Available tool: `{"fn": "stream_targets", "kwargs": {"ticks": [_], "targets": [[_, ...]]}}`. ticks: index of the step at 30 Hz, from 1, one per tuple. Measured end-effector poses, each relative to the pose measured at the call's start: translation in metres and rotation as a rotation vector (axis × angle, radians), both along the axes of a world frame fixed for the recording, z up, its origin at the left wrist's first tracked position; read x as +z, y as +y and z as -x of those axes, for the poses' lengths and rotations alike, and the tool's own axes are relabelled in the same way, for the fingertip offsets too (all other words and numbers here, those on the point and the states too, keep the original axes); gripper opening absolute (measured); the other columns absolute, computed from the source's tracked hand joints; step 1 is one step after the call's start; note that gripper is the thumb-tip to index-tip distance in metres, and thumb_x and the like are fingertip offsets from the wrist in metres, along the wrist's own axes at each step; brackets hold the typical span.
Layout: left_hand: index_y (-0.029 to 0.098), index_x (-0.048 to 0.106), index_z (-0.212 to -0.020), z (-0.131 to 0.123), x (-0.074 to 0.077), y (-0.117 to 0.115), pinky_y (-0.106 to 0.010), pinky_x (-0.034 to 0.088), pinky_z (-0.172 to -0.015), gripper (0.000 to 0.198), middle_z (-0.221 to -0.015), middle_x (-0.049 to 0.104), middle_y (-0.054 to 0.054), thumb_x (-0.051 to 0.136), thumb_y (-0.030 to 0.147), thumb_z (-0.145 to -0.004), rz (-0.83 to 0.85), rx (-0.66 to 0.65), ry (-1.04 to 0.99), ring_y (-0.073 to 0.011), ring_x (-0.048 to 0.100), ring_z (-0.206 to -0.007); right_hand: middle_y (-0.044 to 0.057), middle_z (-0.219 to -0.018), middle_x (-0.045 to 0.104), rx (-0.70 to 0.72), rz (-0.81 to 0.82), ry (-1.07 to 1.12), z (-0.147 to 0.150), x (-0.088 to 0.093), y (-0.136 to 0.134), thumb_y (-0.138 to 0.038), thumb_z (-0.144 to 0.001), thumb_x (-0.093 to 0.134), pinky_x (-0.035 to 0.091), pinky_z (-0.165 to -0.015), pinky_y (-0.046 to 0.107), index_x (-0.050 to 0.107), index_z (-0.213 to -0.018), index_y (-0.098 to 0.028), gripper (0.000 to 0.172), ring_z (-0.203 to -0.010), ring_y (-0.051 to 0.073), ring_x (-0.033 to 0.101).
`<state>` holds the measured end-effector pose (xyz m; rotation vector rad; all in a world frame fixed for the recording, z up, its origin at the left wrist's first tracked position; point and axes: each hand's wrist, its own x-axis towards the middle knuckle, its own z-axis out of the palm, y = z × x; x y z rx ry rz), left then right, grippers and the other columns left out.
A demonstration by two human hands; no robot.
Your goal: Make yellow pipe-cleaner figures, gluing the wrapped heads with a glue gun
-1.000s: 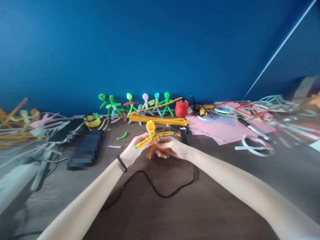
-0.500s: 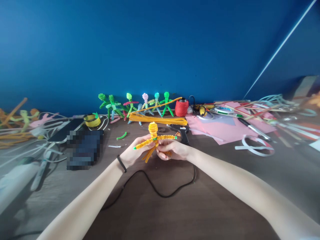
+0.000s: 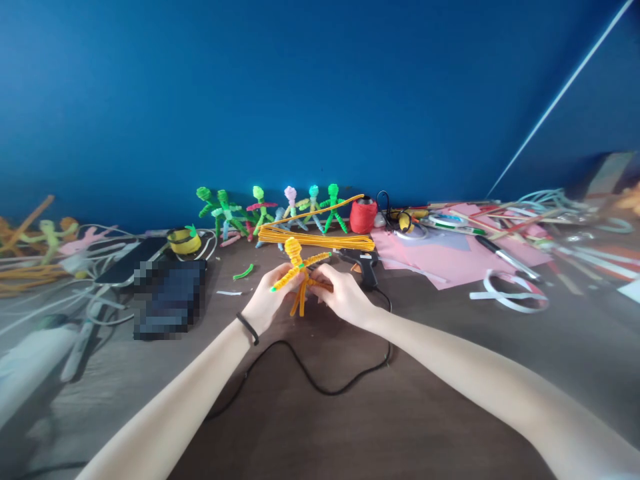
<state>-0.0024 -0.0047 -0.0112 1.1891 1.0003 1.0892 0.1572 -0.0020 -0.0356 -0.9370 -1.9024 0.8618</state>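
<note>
Two hands [image 3: 345, 293] pinched closed on one yellow figure [image 3: 295, 255]; maybe seven coloured figures [image 3: 291, 195] behind.

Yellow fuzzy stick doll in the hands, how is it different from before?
The yellow fuzzy stick doll has shifted and tipped toward the picture's left; its arm on the picture's right now slants upward. The right hand has turned, showing more of its back. Both it and the left hand still hold on. The black glue gun stayed put.
</note>
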Motion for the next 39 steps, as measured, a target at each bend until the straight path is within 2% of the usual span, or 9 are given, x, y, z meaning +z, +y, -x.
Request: {"fn": "stream_targets", "kwargs": {"ticks": [3, 8, 14, 20, 25, 32, 36, 39], "targets": [[0.015, 0.062, -0.086, 0.0, -0.002, 0.0, -0.023, 0.049, -0.062, 0.028, -0.083, 0.067, -0.003, 0.068, 0.032, -0.065, -0.014, 0.007, 0.008, -0.0145, 0.061, -0.071, 0.005, -0.081, 0.061, -0.084, -0.122, -0.122, 0.0, 0.001, -0.002, -0.027, -0.084, 0.046, 0.042, -0.064, 0.029, 0.046, -0.08, -0.02, 0.008, -0.074, 0.018, 0.059], [0.014, 0.062, -0.085, -0.001, 0.0, -0.001, -0.022, 0.048, -0.063, 0.028, -0.082, 0.067, -0.004, 0.069, 0.031, -0.064, 0.008, 0.01, -0.001, -0.0147, 0.061, -0.073, 0.007, -0.086, 0.061, -0.131, -0.195, -0.262, 0.0, 0.0, -0.002, -0.025, -0.085, 0.043, 0.04, -0.062, 0.028, 0.046, -0.082, -0.019, 0.007, -0.076, 0.02, 0.058], [0.014, 0.063, -0.085, -0.002, 0.001, -0.001, -0.023, 0.048, -0.064, 0.027, -0.085, 0.067, -0.005, 0.069, 0.031, -0.064, 0.038, -0.006, -0.032, -0.0157, 0.062, -0.074, 0.008, -0.089, 0.062, -0.117, -0.259, -0.309, 0.0, -0.003, -0.002, -0.026, -0.087, 0.04, 0.039, -0.064, 0.027, 0.05, -0.082, -0.019, 0.014, -0.077, 0.019, 0.058], [0.014, 0.064, -0.086, -0.002, 0.0, -0.002, -0.024, 0.048, -0.063, 0.026, -0.087, 0.068, -0.006, 0.069, 0.028, -0.065, 0.047, -0.018, -0.058, -0.0168, 0.062, -0.075, 0.007, -0.087, 0.064, -0.17, -0.269, -0.338, 0.0, -0.004, -0.003, -0.026, -0.086, 0.042, 0.037, -0.062, 0.026, 0.056, -0.085, -0.019, 0.016, -0.072, 0.018, 0.058], [0.016, 0.065, -0.09, 0.0, -0.007, 0.001, -0.024, 0.048, -0.065, 0.027, -0.088, 0.067, -0.005, 0.068, 0.027, -0.065, 0.064, -0.078, -0.128, -0.0155, 0.061, -0.075, 0.005, -0.082, 0.062, -0.099, -0.179, -0.23, 0.0, -0.004, -0.001, -0.022, -0.085, 0.039, 0.04, -0.064, 0.025, 0.056, -0.084, -0.019, 0.017, -0.071, 0.017, 0.057], [0.016, 0.064, -0.093, 0.001, -0.014, 0.004, -0.023, 0.047, -0.066, 0.027, -0.089, 0.067, -0.004, 0.066, 0.029, -0.069, 0.07, -0.07, -0.165, -0.0143, 0.061, -0.077, 0.004, -0.081, 0.061, 0.055, 0.013, -0.055, 0.002, -0.005, 0.001, -0.03, -0.085, 0.043, 0.042, -0.072, 0.029, 0.055, -0.091, -0.018, 0.018, -0.08, 0.018, 0.057], [0.017, 0.062, -0.095, -0.002, -0.013, 0.002, -0.022, 0.046, -0.059, 0.033, -0.087, 0.066, -0.003, 0.065, 0.036, -0.069, 0.074, -0.027, -0.197, -0.0127, 0.059, -0.071, 0.004, -0.084, 0.062, 0.056, 0.05, -0.036, 0.002, -0.007, 0.003, -0.032, -0.082, 0.048, 0.042, -0.074, 0.031, 0.056, -0.092, -0.017, 0.02, -0.083, 0.019, 0.057], [0.017, 0.062, -0.088, -0.004, -0.011, 0.003, -0.019, 0.043, -0.051, 0.028, -0.081, 0.065, -0.001, 0.064, 0.037, -0.069, 0.126, 0.017, -0.211, -0.0098, 0.057, -0.064, 0.006, -0.089, 0.062, 0.092, 0.115, 0.008, 0.0, -0.007, 0.007, -0.03, -0.077, 0.056, 0.044, -0.07, 0.03, 0.055, -0.096, -0.016, 0.024, -0.079, 0.018, 0.058]]}}
